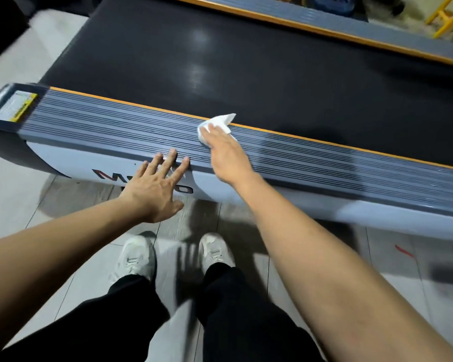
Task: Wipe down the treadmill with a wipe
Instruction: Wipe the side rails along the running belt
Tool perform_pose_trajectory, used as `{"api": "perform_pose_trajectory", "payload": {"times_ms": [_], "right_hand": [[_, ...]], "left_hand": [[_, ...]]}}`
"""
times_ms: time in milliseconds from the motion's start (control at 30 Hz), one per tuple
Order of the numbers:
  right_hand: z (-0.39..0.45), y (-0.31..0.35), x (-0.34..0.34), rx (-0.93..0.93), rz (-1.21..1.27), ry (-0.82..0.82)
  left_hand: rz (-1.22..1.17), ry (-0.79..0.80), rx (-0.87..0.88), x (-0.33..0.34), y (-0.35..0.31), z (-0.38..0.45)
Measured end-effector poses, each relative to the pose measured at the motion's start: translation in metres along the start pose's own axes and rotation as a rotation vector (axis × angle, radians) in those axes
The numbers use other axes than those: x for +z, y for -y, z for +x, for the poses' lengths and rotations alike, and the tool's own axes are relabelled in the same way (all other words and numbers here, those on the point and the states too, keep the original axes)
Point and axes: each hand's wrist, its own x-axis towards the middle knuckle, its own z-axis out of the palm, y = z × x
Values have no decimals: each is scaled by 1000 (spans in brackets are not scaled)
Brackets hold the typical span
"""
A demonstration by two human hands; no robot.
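Right hand (224, 150) presses a crumpled white wipe (216, 125) flat on the ribbed grey side rail (324, 163) of the treadmill (246, 74), fingers laid over the wipe, whether curled into it cannot tell; the wipe sits at the rail's far edge, touching the orange trim strip (351, 146) beside the black belt (220, 48). Left hand (156, 189) is spread, fingers straight and apart, fingertips (171, 153) on the rail's near edge, palm over the pale side panel (63, 158) and covering part of its lettering. A yellow-and-white label (15, 107) sits on the rail's left end cap. Nothing lies on the rail between wipe and label. Below, white sneakers (136, 254) and black trousers (131, 307) stand on grey floor tiles (24, 205); a red mark (403, 250) on the floor at right. Far side: second rail (351, 22) with orange trim, a yellow frame (447, 14) top right, blurred. Glare spots on the belt. Edges of the view are motion-blurred.
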Motion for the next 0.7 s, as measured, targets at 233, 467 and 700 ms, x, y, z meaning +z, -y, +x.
{"api": "perform_pose_trajectory", "payload": {"times_ms": [233,467,700], "right_hand": [[-50,-126,-41,490,32,-331],[9,-21,10,152,-64,-217],[-13,33,17,-69,93,32]], "left_hand": [[-23,11,41,1,6,1],[0,13,53,0,11,0],[-13,-40,16,7,5,-1]]}}
